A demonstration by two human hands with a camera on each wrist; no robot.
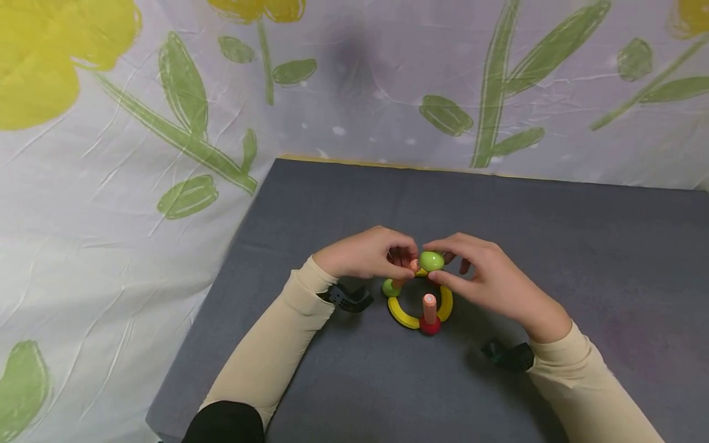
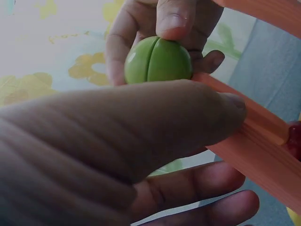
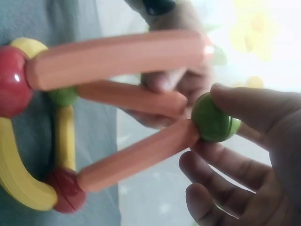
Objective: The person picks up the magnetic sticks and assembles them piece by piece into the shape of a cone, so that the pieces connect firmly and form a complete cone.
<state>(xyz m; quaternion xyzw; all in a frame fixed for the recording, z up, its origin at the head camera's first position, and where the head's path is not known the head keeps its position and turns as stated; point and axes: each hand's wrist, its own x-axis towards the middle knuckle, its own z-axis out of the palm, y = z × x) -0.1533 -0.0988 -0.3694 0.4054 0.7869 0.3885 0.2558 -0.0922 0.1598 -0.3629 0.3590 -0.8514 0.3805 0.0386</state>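
A yellow ring (image 1: 403,316) lies on the table, with red balls (image 3: 67,189) and a green ball (image 1: 390,288) set into it. Salmon-coloured rods (image 3: 136,155) rise from these balls. My left hand (image 1: 376,252) pinches one rod (image 2: 268,129) near its upper end, between thumb and fingers. Across from it, my right hand (image 1: 487,277) pinches a second, glossy green ball (image 1: 431,261) with a groove round it. In the right wrist view that ball meets the tip of a rod; how firmly they are joined I cannot tell. Another rod (image 1: 429,307) stands free on the front red ball.
A dark grey cloth covers the table (image 1: 581,277). Behind and to the left hangs a pale sheet (image 1: 360,92) printed with yellow flowers and green leaves. Black devices (image 1: 351,298) sit on both wrists, low beside the ring.
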